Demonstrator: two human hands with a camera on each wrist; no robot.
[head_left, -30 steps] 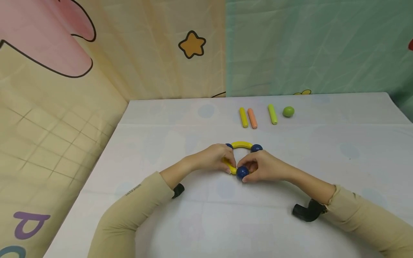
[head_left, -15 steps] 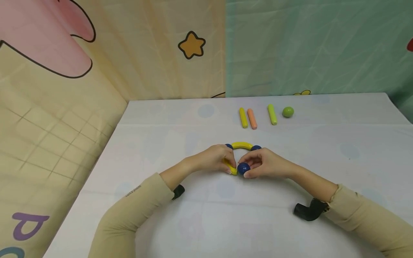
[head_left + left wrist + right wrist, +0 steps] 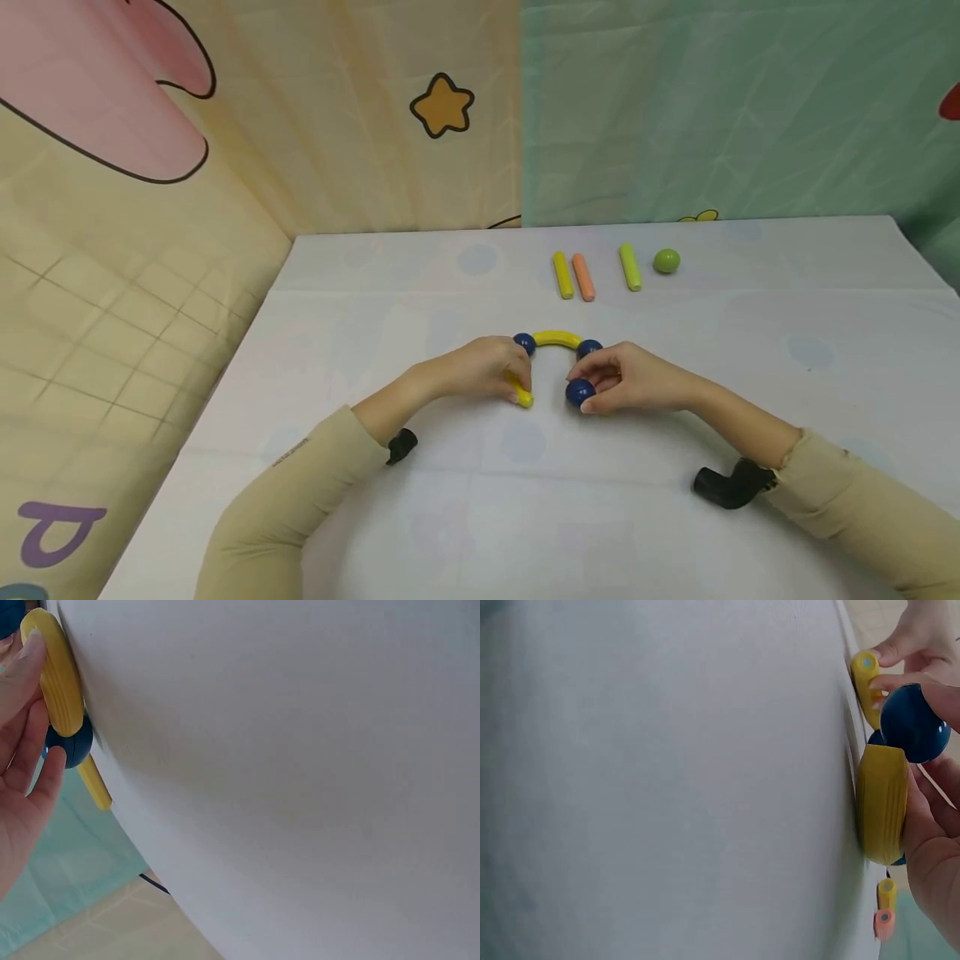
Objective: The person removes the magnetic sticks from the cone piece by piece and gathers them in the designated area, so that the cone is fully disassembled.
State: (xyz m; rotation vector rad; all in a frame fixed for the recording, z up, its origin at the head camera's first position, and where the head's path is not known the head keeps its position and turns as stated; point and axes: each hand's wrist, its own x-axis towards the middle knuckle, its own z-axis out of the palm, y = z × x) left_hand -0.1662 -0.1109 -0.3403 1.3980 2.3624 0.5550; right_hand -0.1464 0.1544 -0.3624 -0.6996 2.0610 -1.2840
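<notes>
My left hand [image 3: 483, 368] pinches a curved yellow rod [image 3: 61, 675], whose near end pokes out below the fingers in the head view. My right hand [image 3: 637, 379] holds a dark blue ball [image 3: 580, 392] between thumb and fingers. In the right wrist view another curved yellow rod [image 3: 883, 802] sits against that ball, mostly covered by the hand in the head view. Behind both hands, a yellow arc [image 3: 557, 337] lies between a left blue ball [image 3: 524, 342] and a right blue ball [image 3: 589, 347]. A gap separates the left rod's near end from the held ball.
Toward the back of the white-covered table [image 3: 480, 517] lie a straight yellow rod [image 3: 563, 275], an orange rod [image 3: 583, 277], a lime rod [image 3: 630, 267] and a green ball [image 3: 667, 261]. Printed curtains rise along the back and left.
The held blue ball has come away from the left rod's near end, and a gap has opened there. My left hand has shifted slightly left, my right hand slightly right.
</notes>
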